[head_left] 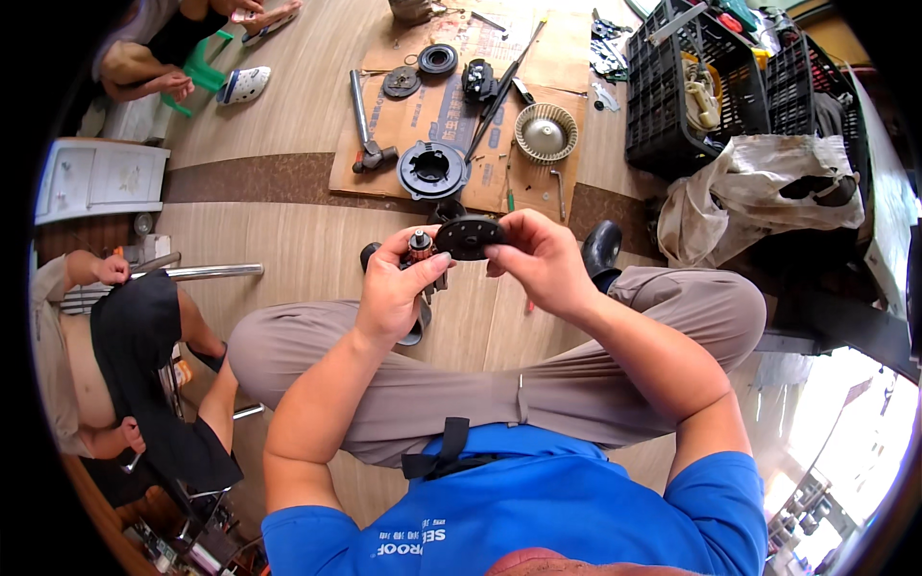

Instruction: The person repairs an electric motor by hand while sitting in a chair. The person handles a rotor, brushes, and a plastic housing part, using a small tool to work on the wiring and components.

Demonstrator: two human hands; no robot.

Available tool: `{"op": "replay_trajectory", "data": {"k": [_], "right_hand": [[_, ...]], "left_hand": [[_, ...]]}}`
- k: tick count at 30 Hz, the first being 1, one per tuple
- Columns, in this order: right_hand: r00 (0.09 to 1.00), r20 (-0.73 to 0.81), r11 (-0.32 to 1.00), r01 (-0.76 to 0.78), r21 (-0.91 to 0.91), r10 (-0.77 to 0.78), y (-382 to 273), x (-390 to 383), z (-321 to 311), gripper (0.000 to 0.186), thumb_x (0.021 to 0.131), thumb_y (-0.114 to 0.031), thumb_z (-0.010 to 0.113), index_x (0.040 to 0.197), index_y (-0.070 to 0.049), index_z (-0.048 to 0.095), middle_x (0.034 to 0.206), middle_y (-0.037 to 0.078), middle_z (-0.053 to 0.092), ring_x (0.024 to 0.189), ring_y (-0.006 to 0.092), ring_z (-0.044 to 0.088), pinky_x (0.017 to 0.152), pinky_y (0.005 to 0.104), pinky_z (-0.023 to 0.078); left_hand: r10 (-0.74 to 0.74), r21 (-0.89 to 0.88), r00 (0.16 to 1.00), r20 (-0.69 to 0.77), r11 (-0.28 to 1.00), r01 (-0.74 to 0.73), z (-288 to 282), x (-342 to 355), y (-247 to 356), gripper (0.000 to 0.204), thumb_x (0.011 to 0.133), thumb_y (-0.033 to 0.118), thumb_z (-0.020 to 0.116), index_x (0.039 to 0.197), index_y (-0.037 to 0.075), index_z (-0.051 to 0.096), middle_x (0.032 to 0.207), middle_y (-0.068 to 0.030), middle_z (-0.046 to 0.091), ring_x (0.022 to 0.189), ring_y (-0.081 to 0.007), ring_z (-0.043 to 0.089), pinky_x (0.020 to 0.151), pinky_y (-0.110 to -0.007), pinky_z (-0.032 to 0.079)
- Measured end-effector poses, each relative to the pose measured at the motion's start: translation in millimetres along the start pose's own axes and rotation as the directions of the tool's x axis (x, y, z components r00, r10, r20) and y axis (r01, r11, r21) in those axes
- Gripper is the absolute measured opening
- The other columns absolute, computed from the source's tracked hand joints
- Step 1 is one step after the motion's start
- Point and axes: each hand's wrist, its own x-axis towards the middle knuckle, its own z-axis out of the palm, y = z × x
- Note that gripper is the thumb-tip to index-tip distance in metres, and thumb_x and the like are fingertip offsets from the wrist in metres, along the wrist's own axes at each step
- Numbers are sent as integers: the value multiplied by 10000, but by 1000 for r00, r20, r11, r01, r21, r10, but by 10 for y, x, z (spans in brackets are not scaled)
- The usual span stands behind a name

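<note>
My left hand is closed around a small motor rotor with copper-coloured windings and a shaft pointing up. In my right hand a flat black disc with small holes is pinched between thumb and fingers. The disc is held beside the rotor, its left edge near my left fingertips; whether they touch is hard to tell. Just beyond my hands a black round housing with a central opening lies on a flattened cardboard sheet. Right of it sits a metal blower wheel.
A hammer, a black ring, a dark round plate, a black motor part and a green-handled screwdriver lie on the cardboard. Black crates and a cloth stand right. Two people sit at the left.
</note>
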Motion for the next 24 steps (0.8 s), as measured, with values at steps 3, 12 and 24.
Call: {"op": "replay_trajectory", "data": {"k": [3, 12, 24], "right_hand": [[966, 72, 915, -259, 311, 249, -32, 28, -11, 187, 892, -48, 636, 1040, 39, 562, 837, 63, 630, 681, 126, 628, 638, 273, 555], [885, 234, 835, -461, 302, 403, 82, 13, -46, 204, 919, -114, 609, 1074, 13, 574, 897, 60, 630, 706, 123, 622, 670, 305, 582], [853, 265, 825, -510, 242, 450, 150, 33, -74, 158, 941, -137, 585, 1000, 10, 586, 843, 50, 622, 669, 117, 609, 623, 298, 571]], "left_hand": [[-56, 3, 998, 34, 998, 56, -9, -27, -38, 165, 882, 57, 661, 1036, 19, 617, 883, -14, 643, 815, -102, 607, 731, -234, 484], [-141, 97, 987, -72, 984, 148, -41, -24, -141, 123, 880, 98, 664, 980, 36, 628, 852, 27, 607, 758, -37, 538, 700, -200, 450], [-193, 148, 978, -85, 968, 204, 23, -17, -125, 120, 879, 98, 665, 976, 38, 628, 823, 52, 574, 731, -23, 499, 670, -196, 421]]}}
